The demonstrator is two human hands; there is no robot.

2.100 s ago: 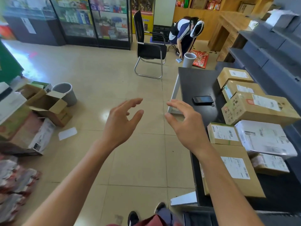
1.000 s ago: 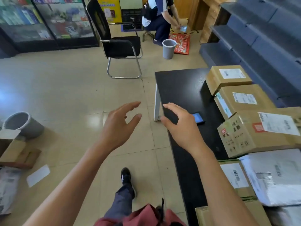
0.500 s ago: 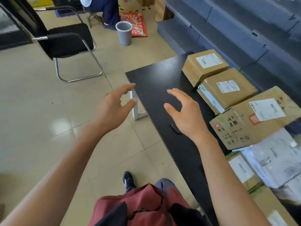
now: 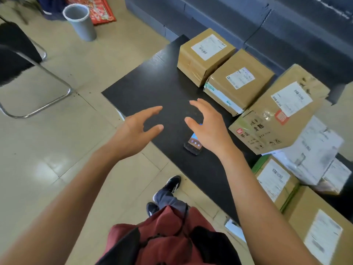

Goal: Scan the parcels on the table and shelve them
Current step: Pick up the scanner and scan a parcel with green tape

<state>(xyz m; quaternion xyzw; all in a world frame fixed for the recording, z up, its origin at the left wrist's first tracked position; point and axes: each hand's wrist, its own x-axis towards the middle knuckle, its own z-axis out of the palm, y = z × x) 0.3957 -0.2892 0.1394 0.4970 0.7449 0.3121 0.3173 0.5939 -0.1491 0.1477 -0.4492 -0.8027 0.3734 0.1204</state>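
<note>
Shelving [image 4: 219, 12], dark grey, now fills the view beyond my hands; 2 s back I was facing open floor with the worktop [image 4: 145, 87] off to my right. I've turned and closed in, so I judge the approach done and pickup next.

Parcels sit in a row right of my right hand [image 4: 208, 127]: biggest tilted carton [image 4: 277, 115] just beside it, mid carton [image 4: 238, 81] ahead-right, far carton [image 4: 205, 54] well ahead. More boxes and a white mailer [image 4: 313, 150] run back along my right forearm. None scanned or shelved that I can see.

Scanner handheld [image 4: 193, 143], screen lit, lies flat on the worktop directly under my right palm, partly hidden by it. It was ahead of that hand a second ago.

Left hand [image 4: 137, 131] hovers at the worktop's near edge, left of the scanner. Both hands spread, fingers loosely curved, gripping nothing, touching nothing.

Likely next: right hand drops onto the scanner.
</note>
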